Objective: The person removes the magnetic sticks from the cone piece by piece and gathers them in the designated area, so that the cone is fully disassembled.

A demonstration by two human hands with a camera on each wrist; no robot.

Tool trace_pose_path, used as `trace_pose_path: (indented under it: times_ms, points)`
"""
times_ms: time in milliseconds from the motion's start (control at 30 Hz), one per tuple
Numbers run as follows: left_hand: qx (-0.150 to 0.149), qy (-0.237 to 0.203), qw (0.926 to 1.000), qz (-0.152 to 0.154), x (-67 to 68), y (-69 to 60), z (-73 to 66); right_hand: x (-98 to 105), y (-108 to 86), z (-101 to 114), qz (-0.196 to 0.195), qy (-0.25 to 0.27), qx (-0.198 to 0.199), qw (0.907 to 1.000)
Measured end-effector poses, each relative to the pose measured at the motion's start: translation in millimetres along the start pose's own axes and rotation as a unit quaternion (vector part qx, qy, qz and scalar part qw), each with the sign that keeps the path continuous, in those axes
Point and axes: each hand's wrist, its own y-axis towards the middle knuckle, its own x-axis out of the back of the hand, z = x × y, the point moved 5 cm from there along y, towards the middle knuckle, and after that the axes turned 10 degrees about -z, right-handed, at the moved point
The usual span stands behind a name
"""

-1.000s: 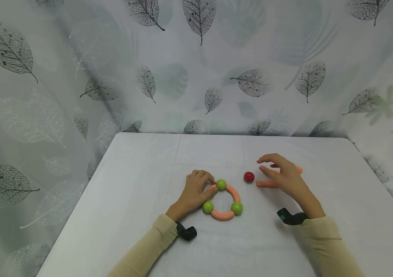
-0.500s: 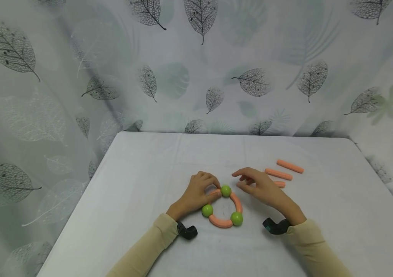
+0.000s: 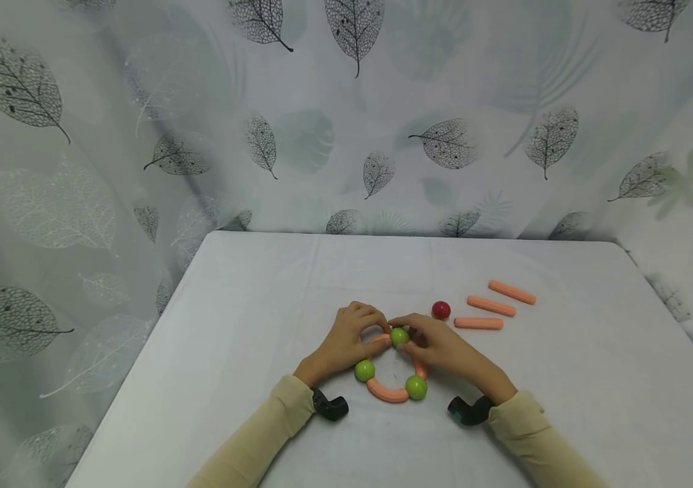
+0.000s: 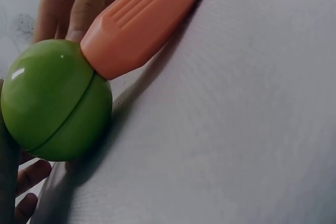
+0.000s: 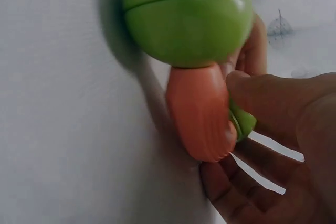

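Note:
Green balls and curved orange rods form a closed ring in the head view. My left hand (image 3: 346,340) pinches the upper-left curved orange rod (image 3: 377,337) between thumb and fingers. My right hand (image 3: 447,347) has thumb and fingertips around the top green ball (image 3: 399,337), partly hiding the right-hand rod. The left green ball (image 3: 365,370) and lower-right green ball (image 3: 416,387) are joined by the bottom curved rod (image 3: 387,392). Close up, a green ball (image 4: 55,100) meets an orange rod (image 4: 142,22) in the left wrist view.
Beyond my right hand, a red ball (image 3: 441,310) rests on the white-covered table (image 3: 261,285). Three straight orange rods lie to its right: a near one (image 3: 478,324), a middle one (image 3: 491,306) and a far one (image 3: 512,293). Leaf-patterned cloth (image 3: 377,135) hangs behind the table.
My right hand has come leftward and nearer from over the straight rods to the ring's top green ball. The ring has shifted slightly nearer, while my left hand keeps its hold.

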Motion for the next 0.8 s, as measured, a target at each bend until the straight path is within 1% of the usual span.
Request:
trace_pose_path:
  times_ms: [233,433,533,667,800]
  points:
    - [-0.003,0.010,0.9999,-0.007,-3.2,-0.3,1.0,-4.5,-0.7,-3.1,0.002,0.005,-0.013,0.9999]
    - [0.005,0.011,0.9999,0.004,-2.4,-0.3,-0.2,-3.6,-0.7,-3.7,-0.006,0.000,-0.017,0.9998]
    - [0.004,0.014,0.9999,0.004,-1.7,0.1,-0.7,-2.7,-0.5,-3.7,-0.014,-0.004,-0.020,0.9997]
    - [0.002,0.018,0.9998,0.004,-1.3,0.8,-0.5,-2.3,0.9,-2.6,-0.026,-0.009,-0.012,0.9995]
    - [0.008,0.017,0.9998,0.005,-1.8,1.2,0.6,-1.8,1.9,0.9,-0.030,-0.009,0.007,0.9995]
